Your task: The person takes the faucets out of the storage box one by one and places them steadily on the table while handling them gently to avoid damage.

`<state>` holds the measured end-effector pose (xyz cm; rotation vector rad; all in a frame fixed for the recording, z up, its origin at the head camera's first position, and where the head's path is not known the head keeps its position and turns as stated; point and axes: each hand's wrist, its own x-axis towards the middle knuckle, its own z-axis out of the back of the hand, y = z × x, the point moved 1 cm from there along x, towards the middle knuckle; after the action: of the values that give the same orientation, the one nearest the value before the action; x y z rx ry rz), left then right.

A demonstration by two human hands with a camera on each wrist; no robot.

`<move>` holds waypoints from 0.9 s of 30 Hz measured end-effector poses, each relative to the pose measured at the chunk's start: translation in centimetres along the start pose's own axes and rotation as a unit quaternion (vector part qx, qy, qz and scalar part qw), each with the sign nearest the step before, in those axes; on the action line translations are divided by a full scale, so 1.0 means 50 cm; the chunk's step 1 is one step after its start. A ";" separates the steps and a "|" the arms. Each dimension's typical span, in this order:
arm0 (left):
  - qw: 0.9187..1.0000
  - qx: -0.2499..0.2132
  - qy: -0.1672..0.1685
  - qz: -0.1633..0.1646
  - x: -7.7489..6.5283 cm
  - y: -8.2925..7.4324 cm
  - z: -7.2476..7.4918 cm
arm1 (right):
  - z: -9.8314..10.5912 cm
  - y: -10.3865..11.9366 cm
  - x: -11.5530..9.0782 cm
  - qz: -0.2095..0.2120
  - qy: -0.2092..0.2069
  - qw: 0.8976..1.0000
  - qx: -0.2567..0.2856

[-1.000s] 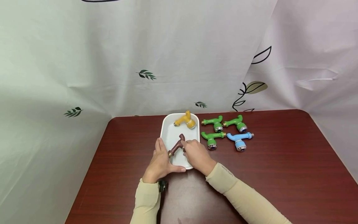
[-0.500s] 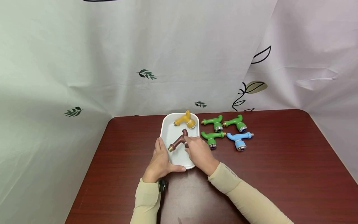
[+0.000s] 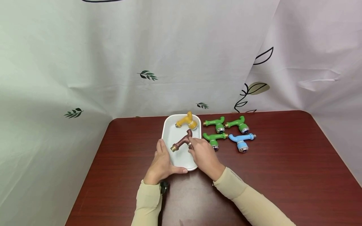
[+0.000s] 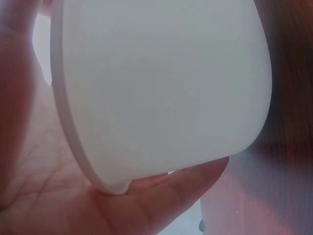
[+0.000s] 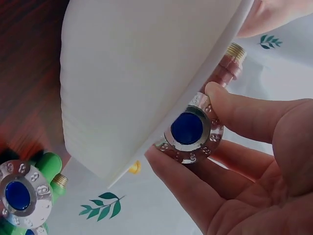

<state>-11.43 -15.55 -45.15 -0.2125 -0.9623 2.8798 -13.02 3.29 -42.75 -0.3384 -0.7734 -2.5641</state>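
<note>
In the head view a white tray (image 3: 167,130) holds a yellow tap (image 3: 186,121) at its far end. A brown tap (image 3: 182,140) with a brass threaded end is over the tray's middle. My right hand (image 3: 205,157) grips it by its round knob; in the right wrist view thumb and fingers surround the silver-rimmed blue knob (image 5: 188,128), partly hidden by the tray wall. At the tray's near left corner, my left hand (image 3: 161,164) rests with straight fingers along the side and the thumb along the front. The left wrist view shows its palm against the tray.
Right of the tray lie three green taps, one at the back (image 3: 216,122), another farther right (image 3: 238,124) and one nearer (image 3: 214,138). Beside that nearer one is a light blue tap (image 3: 242,140). A patterned white cloth (image 3: 181,62) hangs behind the dark red table (image 3: 271,175).
My right hand has moved the brown tap away from me and slightly right, toward the yellow tap. My left hand and the tray have stayed where they were.
</note>
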 end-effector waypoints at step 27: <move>1.000 -0.001 0.002 0.007 0.000 -0.002 -0.001 | 0.043 -0.010 -0.049 -0.037 -0.041 0.998 0.024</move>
<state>-11.43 -15.47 -45.13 -0.2254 -0.9676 2.8896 -10.89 5.72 -42.06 -0.4082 -0.8907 -2.6091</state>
